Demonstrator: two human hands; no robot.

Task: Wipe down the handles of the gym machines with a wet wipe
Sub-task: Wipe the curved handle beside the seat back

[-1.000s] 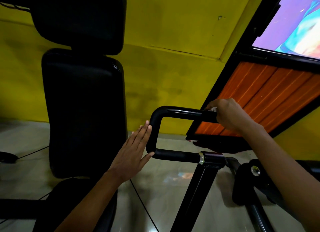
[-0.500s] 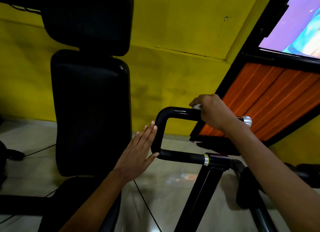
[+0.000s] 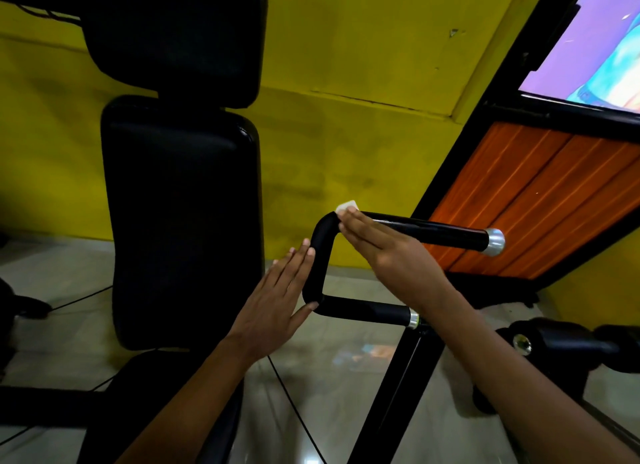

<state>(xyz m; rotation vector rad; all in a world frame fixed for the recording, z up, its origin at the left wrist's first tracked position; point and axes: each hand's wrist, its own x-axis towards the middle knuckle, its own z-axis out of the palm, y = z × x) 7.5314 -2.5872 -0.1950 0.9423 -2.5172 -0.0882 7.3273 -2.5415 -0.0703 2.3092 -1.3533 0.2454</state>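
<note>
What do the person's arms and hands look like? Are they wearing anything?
Both forearms are bare as far as the picture shows: no sleeves, gloves, watch or rings. The left hand and right hand have short, plain fingernails.

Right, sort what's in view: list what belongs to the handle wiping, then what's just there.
In the job:
wet wipe
black handle
right hand, pressing the wipe on the handle
left hand, flat against the handle's bend

Just there:
black back pad
headrest pad
orange panel
floor cable
</note>
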